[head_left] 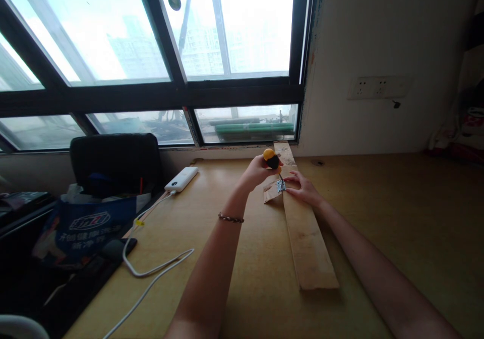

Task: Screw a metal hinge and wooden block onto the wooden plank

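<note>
My left hand point(257, 171) is wrapped round the handle of a screwdriver point(270, 158), yellow and black, held upright with its tip down at a metal hinge point(281, 186). The hinge lies across the edge between a long wooden board point(308, 243) and a short piece of wood point(272, 192) at its left side. My right hand point(302, 189) rests on the long board, thumb and fingers apart, with the fingertips touching the right side of the hinge. Whether a screw sits under the screwdriver tip is too small to tell.
The boards lie on a wooden table point(363, 218) that reaches the window sill. To the left are a white power bank point(182, 179), its white cable point(151, 273), a black chair point(115, 157) and a blue bag point(91, 228). A socket panel point(380, 87) is on the wall.
</note>
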`<state>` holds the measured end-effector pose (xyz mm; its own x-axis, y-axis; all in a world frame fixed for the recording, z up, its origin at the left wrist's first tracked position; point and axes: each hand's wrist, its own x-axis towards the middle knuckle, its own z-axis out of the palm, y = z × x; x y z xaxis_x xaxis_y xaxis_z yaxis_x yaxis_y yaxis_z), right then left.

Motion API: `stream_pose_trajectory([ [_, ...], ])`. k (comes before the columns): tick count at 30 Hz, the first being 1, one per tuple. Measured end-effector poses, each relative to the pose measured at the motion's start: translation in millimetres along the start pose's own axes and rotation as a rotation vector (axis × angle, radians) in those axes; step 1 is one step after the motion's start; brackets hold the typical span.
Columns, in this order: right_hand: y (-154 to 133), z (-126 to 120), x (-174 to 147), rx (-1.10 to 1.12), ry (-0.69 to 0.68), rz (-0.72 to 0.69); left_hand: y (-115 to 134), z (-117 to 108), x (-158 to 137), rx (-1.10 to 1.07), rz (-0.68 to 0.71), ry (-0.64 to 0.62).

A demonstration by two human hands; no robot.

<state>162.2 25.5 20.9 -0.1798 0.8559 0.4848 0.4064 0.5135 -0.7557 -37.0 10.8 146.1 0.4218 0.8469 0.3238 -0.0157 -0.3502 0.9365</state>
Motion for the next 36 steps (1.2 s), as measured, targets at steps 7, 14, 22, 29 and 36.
stream_pose_trajectory([
  [7,1,1,0,0.025,-0.006,0.006,-23,14,10,0.171,0.154,0.144],
  [14,1,0,1,0.007,-0.005,0.008,-37,21,12,0.328,0.128,0.230],
  [22,-3,-1,0,0.028,0.000,0.003,-32,19,8,0.496,0.220,0.285],
  [29,1,1,-1,0.027,0.004,0.002,-25,12,8,0.349,0.225,0.300],
  [36,2,0,0,0.012,0.012,-0.014,-33,3,15,0.146,0.177,0.380],
])
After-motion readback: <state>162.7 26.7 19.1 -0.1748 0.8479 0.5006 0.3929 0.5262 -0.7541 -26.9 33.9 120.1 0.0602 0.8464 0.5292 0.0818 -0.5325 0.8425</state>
